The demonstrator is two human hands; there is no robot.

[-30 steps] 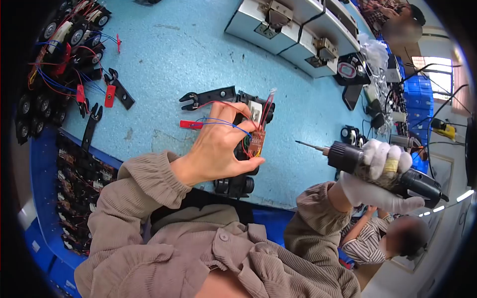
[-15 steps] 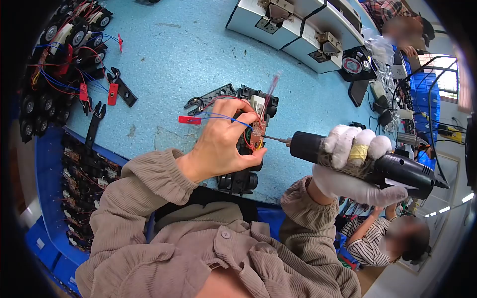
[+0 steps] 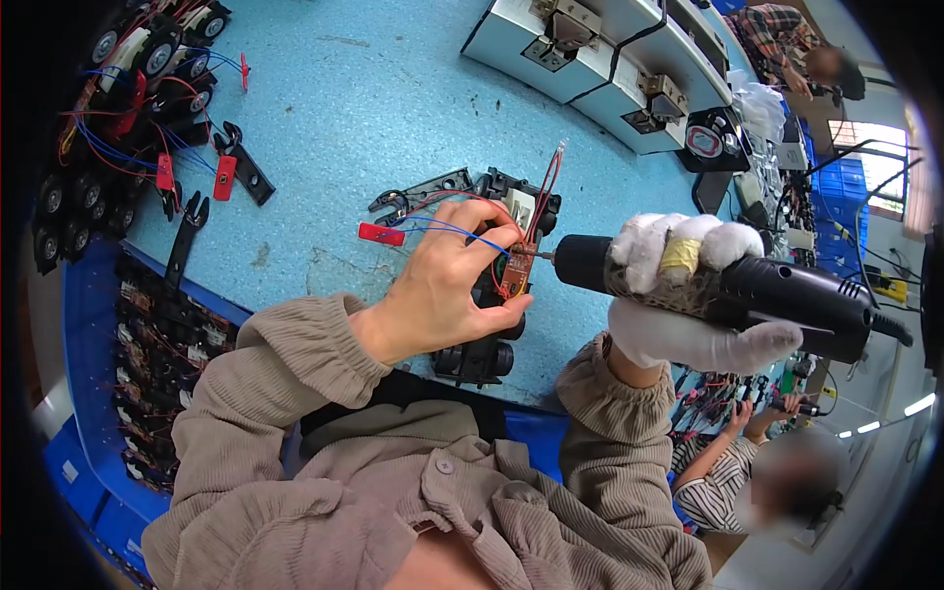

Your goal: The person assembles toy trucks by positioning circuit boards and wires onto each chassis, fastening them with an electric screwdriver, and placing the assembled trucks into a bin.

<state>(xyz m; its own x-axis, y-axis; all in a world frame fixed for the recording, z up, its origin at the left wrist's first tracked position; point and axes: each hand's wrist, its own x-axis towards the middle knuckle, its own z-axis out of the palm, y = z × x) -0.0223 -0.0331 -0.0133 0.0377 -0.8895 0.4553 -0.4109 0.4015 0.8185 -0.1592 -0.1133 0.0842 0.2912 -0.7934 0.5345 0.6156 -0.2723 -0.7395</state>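
Observation:
A small brown circuit board [image 3: 516, 272] lies on a black toy car chassis [image 3: 474, 360], with red, blue and yellow wires around it. My bare left hand [image 3: 442, 265] grips the board, index finger at its upper end and thumb near its lower end. My right hand [image 3: 688, 295], in a white glove with yellow tape on one finger, is wrapped round a black electric screwdriver [image 3: 787, 295]. Its bit points left and meets the board's upper part, close to my left fingertips. A red tab [image 3: 382, 234] on wires lies left of the chassis.
Toy car chassis with wheels [image 3: 88, 197] are heaped at the left, near black forked parts [image 3: 184, 246]. A blue bin [image 3: 93, 393] of assemblies stands below. White-blue metal boxes [image 3: 551, 59] and a phone [image 3: 710, 192] are at the back. Two other people sit at the right.
The screwdriver has moved left and slightly up, its bit shifting toward the board's upper end. The clear-tipped red wires stand more upright. My left hand stays on the board.

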